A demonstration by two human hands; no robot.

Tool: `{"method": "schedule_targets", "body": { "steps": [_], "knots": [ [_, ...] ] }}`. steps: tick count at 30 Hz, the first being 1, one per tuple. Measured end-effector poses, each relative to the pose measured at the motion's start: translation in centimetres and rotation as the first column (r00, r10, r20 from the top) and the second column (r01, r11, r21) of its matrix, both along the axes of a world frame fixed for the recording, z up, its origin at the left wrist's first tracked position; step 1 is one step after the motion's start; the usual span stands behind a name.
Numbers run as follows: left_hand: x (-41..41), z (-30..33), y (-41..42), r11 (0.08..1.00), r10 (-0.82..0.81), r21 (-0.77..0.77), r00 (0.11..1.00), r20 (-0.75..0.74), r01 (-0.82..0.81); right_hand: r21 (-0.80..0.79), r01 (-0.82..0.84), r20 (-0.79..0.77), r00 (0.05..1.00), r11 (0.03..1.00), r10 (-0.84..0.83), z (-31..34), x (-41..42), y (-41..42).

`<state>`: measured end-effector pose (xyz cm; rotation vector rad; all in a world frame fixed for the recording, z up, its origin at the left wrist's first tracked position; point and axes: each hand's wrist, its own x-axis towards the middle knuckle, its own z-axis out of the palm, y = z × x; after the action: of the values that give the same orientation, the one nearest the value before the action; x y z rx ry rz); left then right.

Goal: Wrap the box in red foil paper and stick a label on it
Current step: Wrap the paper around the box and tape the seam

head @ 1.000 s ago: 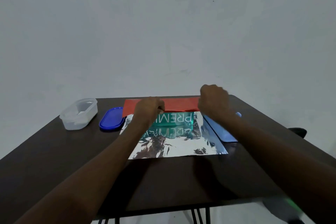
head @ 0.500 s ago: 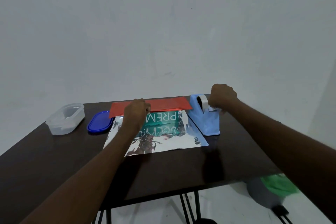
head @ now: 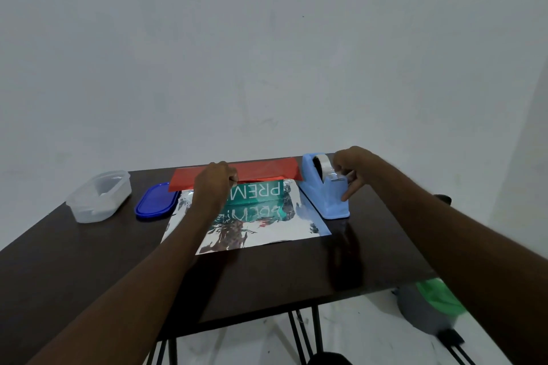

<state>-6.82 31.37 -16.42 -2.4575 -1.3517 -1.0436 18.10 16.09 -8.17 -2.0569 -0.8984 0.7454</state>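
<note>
While my left hand (head: 214, 184) presses the red flap of the foil paper (head: 261, 169) down on the box (head: 261, 193), its fingers curled over the fold, my right hand (head: 351, 170) has left the paper and gone to the blue tape dispenser (head: 324, 192), which a second ago it was covering. Now its fingers are bent around the front of the dispenser, thumb and forefinger closing at the cutter where the tape (head: 323, 163) ends; whether I already have the loose end pinched I cannot tell, since my own knuckles hide it.

The box, green with white lettering, lies toward the far edge of the tabletop (head: 267, 281), on the silver underside of the sheet, whose near half spreads flat toward me. The dispenser stands just beside the sheet's right edge, touching or overlapping it. Off by the left edge sit a clear plastic container (head: 99, 195) and, between it and the foil, its blue lid (head: 155, 204).

As I judge it, the first fold is laid and wants fixing, so the wrapping is only begun and the label is far off. If my left hand eases while I pull tape, the stiff foil may spring back off the box.
</note>
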Motion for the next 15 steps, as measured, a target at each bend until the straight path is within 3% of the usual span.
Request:
{"method": "schedule_targets", "body": {
  "steps": [15],
  "knots": [
    [0.1, -0.7, 0.3, 1.000, -0.004, 0.017, 0.999, 0.042, 0.004, 0.318, 0.261, -0.320, 0.935, 0.912, -0.156, -2.4, 0.7, -1.0]
  ]
}}
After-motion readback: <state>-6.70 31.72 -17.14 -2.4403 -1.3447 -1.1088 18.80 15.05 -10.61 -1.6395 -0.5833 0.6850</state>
